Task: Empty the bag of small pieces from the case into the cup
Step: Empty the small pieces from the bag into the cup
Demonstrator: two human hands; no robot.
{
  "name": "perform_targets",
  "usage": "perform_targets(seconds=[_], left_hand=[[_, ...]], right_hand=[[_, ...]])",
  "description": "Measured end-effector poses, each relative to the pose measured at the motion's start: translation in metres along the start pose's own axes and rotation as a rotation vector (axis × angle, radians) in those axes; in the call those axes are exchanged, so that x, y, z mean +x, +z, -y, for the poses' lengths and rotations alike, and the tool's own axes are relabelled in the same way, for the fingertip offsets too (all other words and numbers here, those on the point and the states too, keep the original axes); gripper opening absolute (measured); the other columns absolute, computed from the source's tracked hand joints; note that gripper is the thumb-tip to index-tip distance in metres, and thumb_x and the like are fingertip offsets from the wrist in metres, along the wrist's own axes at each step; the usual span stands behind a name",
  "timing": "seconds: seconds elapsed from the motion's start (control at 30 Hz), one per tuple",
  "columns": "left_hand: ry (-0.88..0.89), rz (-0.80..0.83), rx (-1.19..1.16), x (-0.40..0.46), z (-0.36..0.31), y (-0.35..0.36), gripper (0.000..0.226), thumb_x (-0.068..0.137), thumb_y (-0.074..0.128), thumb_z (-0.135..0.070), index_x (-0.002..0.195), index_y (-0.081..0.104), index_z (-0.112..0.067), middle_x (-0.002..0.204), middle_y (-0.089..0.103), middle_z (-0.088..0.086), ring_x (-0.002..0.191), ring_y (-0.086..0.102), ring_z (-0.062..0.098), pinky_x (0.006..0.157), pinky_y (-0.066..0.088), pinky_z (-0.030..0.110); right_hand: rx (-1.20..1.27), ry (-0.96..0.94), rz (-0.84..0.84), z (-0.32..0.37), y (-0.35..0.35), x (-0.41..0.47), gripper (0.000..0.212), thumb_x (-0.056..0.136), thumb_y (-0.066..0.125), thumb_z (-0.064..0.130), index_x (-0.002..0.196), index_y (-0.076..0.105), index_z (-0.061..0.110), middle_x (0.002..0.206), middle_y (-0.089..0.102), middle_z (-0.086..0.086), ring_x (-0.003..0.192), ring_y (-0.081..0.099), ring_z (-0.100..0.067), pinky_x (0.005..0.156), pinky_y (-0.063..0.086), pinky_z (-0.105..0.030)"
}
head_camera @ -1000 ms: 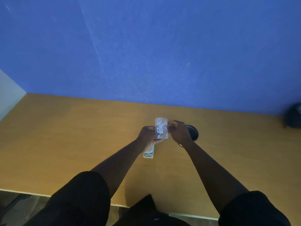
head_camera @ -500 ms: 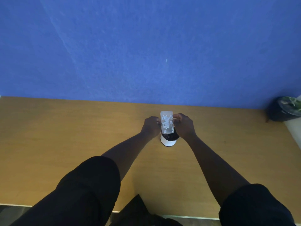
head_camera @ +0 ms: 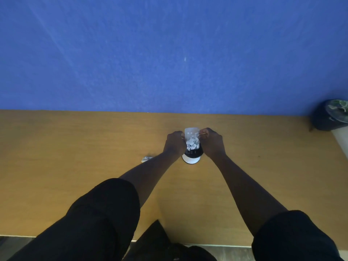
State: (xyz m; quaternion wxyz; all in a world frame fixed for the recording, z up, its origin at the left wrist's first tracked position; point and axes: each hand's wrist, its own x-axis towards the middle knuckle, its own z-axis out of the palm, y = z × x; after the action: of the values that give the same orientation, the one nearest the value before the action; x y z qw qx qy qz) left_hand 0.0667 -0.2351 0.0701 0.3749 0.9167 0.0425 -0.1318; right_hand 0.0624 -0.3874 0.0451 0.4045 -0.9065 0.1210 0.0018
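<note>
We pinch the clear bag (head_camera: pixel 191 137) with our left hand (head_camera: pixel 174 144) and right hand (head_camera: pixel 212 143), both closed on its sides. It hangs over the white cup (head_camera: pixel 191 158) mid-tabletop (head_camera: pixel 75 147) so the pieces should drop inside.

Plain room, maybe home or office: bare wooden desk (head_camera: pixel 75 147), blue wall (head_camera: pixel 169 53), dark bin (head_camera: pixel 329 117).

Clear plastic bag of small white pieces (head_camera: pixel 192 141) hides most of the white cup w/ dark inside (head_camera: pixel 191 157); mouth of bag can't be made out. Fingertips of both hands tucked behind bag edges, grip detail unclear. Small pale case (head_camera: pixel 146 158), left of left hand (head_camera: pixel 174 143), partly behind forearm, too small to read. Dark round object (head_camera: pixel 330 115) far right of right hand (head_camera: pixel 211 142), cut by frame edge.
</note>
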Motion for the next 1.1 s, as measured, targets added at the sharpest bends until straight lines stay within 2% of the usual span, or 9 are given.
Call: perform_targets(seconds=[0.17,0.27,0.43,0.5,0.63,0.73,0.83,0.97,1.1], left_hand=[[0.028,0.000,0.010,-0.003,0.002,0.000,0.020,0.086,0.052,-0.003,0.091,0.071,-0.001,0.097,0.072,0.016,0.091,0.065,0.031,0.075,0.052,0.037],[0.057,0.006,-0.015,-0.005,0.005,-0.002,0.021,0.084,0.050,0.002,0.089,0.071,0.000,0.096,0.073,0.017,0.091,0.065,0.031,0.065,0.043,0.030],[0.068,0.020,-0.065,-0.012,0.008,-0.003,0.032,0.083,0.054,0.004,0.109,0.072,-0.005,0.107,0.074,0.012,0.098,0.068,0.023,0.069,0.041,0.016],[0.075,-0.005,-0.073,-0.015,0.008,-0.001,0.035,0.080,0.051,0.006,0.108,0.070,-0.003,0.106,0.073,0.014,0.098,0.067,0.026,0.072,0.048,0.028],[0.148,0.076,-0.169,-0.026,0.007,0.001,0.045,0.076,0.049,0.009,0.116,0.066,-0.005,0.111,0.073,0.014,0.104,0.068,0.028,0.091,0.056,0.044],[0.155,0.051,-0.204,-0.031,0.006,0.003,0.037,0.078,0.050,0.003,0.112,0.064,-0.003,0.111,0.072,0.016,0.105,0.067,0.030,0.091,0.055,0.048],[0.171,0.052,-0.156,-0.031,0.006,0.003,0.039,0.078,0.048,0.003,0.111,0.066,-0.006,0.106,0.074,0.013,0.101,0.068,0.028,0.088,0.055,0.043],[0.135,-0.033,-0.153,-0.026,0.008,0.003,0.011,0.082,0.055,-0.003,0.088,0.061,-0.011,0.087,0.066,0.008,0.079,0.060,0.022,0.073,0.049,0.033],[0.141,-0.078,-0.141,-0.021,0.005,-0.004,0.037,0.088,0.063,-0.011,0.125,0.064,-0.008,0.122,0.069,0.011,0.108,0.067,0.021,0.092,0.051,0.028]], right_hand=[[-0.062,-0.044,-0.005,-0.002,0.005,-0.003,0.021,0.087,0.054,0.021,0.105,0.065,0.018,0.099,0.074,-0.006,0.085,0.066,-0.021,0.067,0.046,-0.026],[-0.064,-0.053,-0.016,-0.002,0.006,-0.006,0.023,0.088,0.052,0.022,0.106,0.066,0.021,0.100,0.074,-0.004,0.085,0.067,-0.020,0.066,0.050,-0.027],[-0.075,-0.073,-0.023,-0.004,0.004,-0.011,0.021,0.087,0.053,0.020,0.104,0.065,0.021,0.094,0.074,-0.005,0.081,0.067,-0.023,0.064,0.052,-0.030],[-0.056,-0.078,-0.038,-0.005,0.004,-0.014,0.022,0.087,0.053,0.019,0.104,0.065,0.021,0.092,0.074,-0.005,0.078,0.066,-0.021,0.063,0.052,-0.030],[-0.031,-0.093,-0.061,-0.005,0.005,-0.020,0.022,0.086,0.052,0.016,0.102,0.067,0.019,0.087,0.074,-0.006,0.070,0.063,-0.018,0.057,0.049,-0.027],[-0.022,-0.115,-0.082,-0.004,0.004,-0.024,0.020,0.086,0.052,0.015,0.099,0.067,0.017,0.081,0.072,-0.007,0.067,0.063,-0.022,0.056,0.048,-0.028],[-0.043,-0.126,-0.110,-0.004,0.005,-0.029,0.020,0.088,0.050,0.016,0.098,0.067,0.015,0.079,0.071,-0.008,0.064,0.061,-0.021,0.052,0.042,-0.023],[-0.062,-0.136,-0.113,-0.003,0.004,-0.032,0.020,0.088,0.050,0.016,0.101,0.066,0.015,0.080,0.072,-0.008,0.065,0.063,-0.024,0.055,0.050,-0.029],[-0.085,-0.141,-0.109,-0.003,0.004,-0.036,0.019,0.089,0.050,0.015,0.100,0.066,0.017,0.079,0.072,-0.009,0.066,0.065,-0.026,0.057,0.057,-0.037]])
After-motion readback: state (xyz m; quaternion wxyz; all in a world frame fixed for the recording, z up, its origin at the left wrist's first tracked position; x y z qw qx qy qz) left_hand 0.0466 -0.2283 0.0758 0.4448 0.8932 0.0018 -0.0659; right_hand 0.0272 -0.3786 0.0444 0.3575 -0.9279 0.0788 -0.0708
